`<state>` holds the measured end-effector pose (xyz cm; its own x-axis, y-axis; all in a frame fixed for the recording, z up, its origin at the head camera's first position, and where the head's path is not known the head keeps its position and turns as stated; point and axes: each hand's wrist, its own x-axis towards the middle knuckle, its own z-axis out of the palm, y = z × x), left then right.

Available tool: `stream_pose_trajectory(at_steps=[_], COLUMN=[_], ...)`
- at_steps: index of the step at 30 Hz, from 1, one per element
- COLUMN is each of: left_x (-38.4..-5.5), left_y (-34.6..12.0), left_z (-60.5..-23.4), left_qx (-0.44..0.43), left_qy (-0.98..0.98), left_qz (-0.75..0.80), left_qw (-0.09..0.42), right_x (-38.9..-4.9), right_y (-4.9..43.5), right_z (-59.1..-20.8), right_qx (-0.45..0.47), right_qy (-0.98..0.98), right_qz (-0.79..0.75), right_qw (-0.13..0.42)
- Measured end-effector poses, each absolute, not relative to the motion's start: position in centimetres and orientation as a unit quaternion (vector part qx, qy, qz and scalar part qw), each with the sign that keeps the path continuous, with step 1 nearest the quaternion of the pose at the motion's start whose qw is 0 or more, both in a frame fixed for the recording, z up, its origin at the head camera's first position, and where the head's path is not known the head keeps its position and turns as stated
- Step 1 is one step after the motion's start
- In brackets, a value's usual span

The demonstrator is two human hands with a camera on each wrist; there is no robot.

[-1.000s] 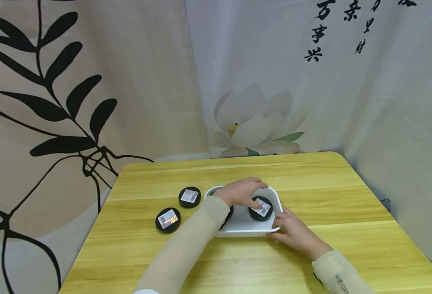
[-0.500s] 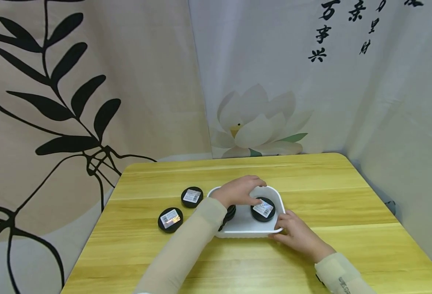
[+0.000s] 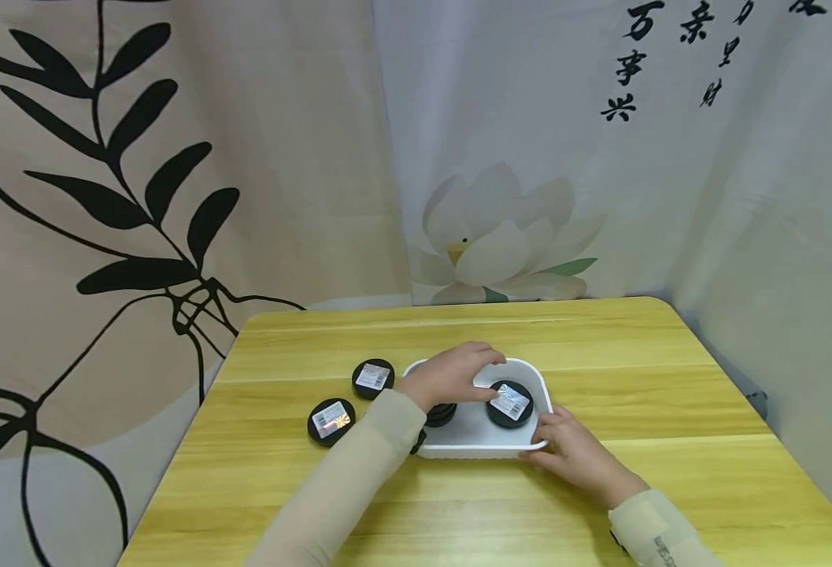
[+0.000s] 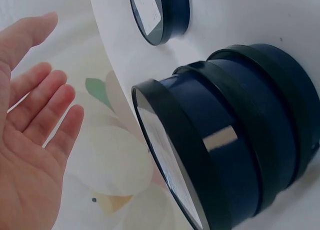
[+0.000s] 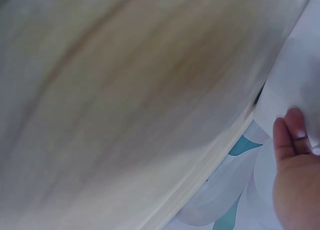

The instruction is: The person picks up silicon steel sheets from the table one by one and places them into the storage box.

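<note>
A white plastic bin [image 3: 468,452] sits on the table. My right hand [image 3: 582,458] pinches its near right corner, fingers inside the rim and thumb outside; the right wrist view shows this hand [image 5: 297,177] against the white wall. Inside, a flat round black tin [image 3: 510,405] with a barcode label lies at the right. A stack of dark tins [image 3: 441,415] stands at the left, partly hidden by my left arm. Over the bin hovers my left hand [image 3: 451,376], fingers extended and holding nothing. The left wrist view shows that hand [image 4: 37,135] apart from the stacked tins [image 4: 225,135].
Two more labelled black tins lie on the table left of the bin, one farther back [image 3: 373,379] and one nearer [image 3: 331,421]. The wooden table [image 3: 600,370] ends at a back edge before a printed curtain [image 3: 302,157].
My left hand has drawn left, off the single tin, which stays in the bin. More of the stack shows now. My right hand keeps its hold on the corner. The whole view has shifted slightly.
</note>
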<state>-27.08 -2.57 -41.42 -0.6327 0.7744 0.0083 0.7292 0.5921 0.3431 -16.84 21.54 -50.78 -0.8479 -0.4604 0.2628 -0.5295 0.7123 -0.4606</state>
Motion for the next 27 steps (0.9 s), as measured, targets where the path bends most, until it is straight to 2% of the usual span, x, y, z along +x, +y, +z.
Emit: stream_pose_trajectory(at_steps=[8, 14, 21, 27], left_x=[-26.3, -25.7, -25.2, -25.0], left_y=[-4.0, -5.4, -6.5, -7.4], left_z=[-41.4, -41.8, -42.2, -42.6], left_qx=[0.404, 0.398, 0.392, 0.39], left_qy=[0.901, 0.905, 0.909, 0.91], left_qz=[0.149, 0.143, 0.138, 0.138], left_qw=[0.057, 0.048, 0.033, 0.033], right_x=[-16.9, -16.8, -16.8, -16.6], right_y=[21.6, 21.4, 21.2, 21.2], right_z=[-51.0, -50.8, -50.8, -50.6], right_qx=[0.282, 0.271, 0.277, 0.262], right_qy=[-0.917, -0.922, -0.922, -0.927], right_qz=[0.266, 0.266, 0.26, 0.259], right_qw=[0.092, 0.072, 0.083, 0.068])
